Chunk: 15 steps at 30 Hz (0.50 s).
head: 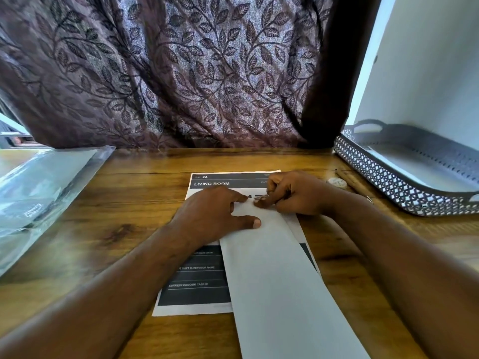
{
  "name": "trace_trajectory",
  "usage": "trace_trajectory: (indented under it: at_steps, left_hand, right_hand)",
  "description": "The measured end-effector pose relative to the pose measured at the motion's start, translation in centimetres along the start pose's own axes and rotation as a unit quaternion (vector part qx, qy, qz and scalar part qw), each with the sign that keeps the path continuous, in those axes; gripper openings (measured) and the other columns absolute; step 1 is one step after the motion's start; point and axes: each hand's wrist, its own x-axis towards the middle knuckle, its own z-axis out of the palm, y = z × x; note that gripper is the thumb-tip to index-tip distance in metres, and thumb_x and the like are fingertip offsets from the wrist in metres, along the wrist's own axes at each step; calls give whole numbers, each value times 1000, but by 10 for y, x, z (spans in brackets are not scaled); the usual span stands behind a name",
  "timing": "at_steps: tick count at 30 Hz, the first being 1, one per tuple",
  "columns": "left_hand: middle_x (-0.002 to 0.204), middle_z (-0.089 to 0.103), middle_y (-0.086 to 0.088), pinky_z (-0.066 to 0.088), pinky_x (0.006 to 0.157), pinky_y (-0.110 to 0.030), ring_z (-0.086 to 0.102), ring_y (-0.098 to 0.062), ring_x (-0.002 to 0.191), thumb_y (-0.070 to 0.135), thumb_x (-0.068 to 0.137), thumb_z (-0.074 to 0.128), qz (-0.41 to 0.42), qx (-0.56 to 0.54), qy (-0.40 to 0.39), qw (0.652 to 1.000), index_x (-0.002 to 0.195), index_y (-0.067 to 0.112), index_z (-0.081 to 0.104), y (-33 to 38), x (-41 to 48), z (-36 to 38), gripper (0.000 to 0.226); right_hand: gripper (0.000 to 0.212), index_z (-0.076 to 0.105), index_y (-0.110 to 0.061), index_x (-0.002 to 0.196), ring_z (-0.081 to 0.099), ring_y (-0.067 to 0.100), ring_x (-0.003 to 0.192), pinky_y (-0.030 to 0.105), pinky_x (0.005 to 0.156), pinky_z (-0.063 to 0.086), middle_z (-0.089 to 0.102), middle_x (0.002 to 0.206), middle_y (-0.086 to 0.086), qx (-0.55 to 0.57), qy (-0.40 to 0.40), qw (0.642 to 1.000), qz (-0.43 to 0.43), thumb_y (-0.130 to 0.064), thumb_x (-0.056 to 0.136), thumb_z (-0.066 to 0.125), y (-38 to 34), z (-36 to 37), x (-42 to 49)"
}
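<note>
**A:** How should one do this step well?

**B:** The left hand (215, 213) lies flat with straight fingers (239, 196) and presses on the far end of the white sheet (280, 281). It should press firmly, so that the sheet cannot slide on the printed form (197, 288) under it. The right hand (293, 194) has curled fingers that pinch the far edge of the sheet, just beside the left fingertips. I cannot tell if a small clip is between them. I think the two edges must be made even before fastening.

**A:** Where is the sheet, and which way does it point?

**B:** It lies flat on the form, on the bench (129, 203). Its far short end is directly under the fingers. From there its long axis runs toward the person and slants a little to the person's right. The form shows to the left of the fingers.
</note>
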Motion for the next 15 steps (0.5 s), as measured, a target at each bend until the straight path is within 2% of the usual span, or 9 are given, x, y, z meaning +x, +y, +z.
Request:
trace_trajectory:
  at_steps: [4, 7, 11, 15]
  left_hand:
    - [116, 57, 6, 41, 80, -29, 51, -12, 101, 77, 81, 52, 13, 12, -14, 1000, 149, 41, 41, 0, -1, -1, 77]
    - [127, 52, -3, 44, 87, -34, 51, -21, 119, 72, 92, 38, 50, 65, -39, 996, 154, 50, 18, 1, -2, 0, 69]
    - [136, 48, -6, 46, 97, -38, 49, -24, 126, 63, 99, 34, 83, 103, -36, 991, 152, 48, 26, 7, -4, -4, 56]
    - [130, 48, -6, 50, 93, -40, 50, -23, 122, 65, 98, 30, 79, 129, -45, 988, 152, 48, 25, 8, -3, -3, 57]
  right_hand:
    - [28, 81, -18, 105, 55, 5, 77, 22, 66, 45, 63, 86, -8, 99, 24, 994, 44, -2, 88, 67, 7, -4, -6]
    - [30, 77, -25, 113, 54, 5, 79, 20, 68, 39, 61, 88, -12, 48, 59, 995, 68, -8, 91, 66, 11, -4, -8]
    - [29, 75, -24, 118, 52, 5, 86, 20, 70, 35, 63, 98, -9, -49, 45, 995, 79, -14, 92, 65, 8, -1, -3]
    - [26, 77, -19, 113, 53, 3, 92, 22, 80, 42, 62, 94, -14, -43, 53, 994, 82, -12, 90, 67, 10, -2, -4]
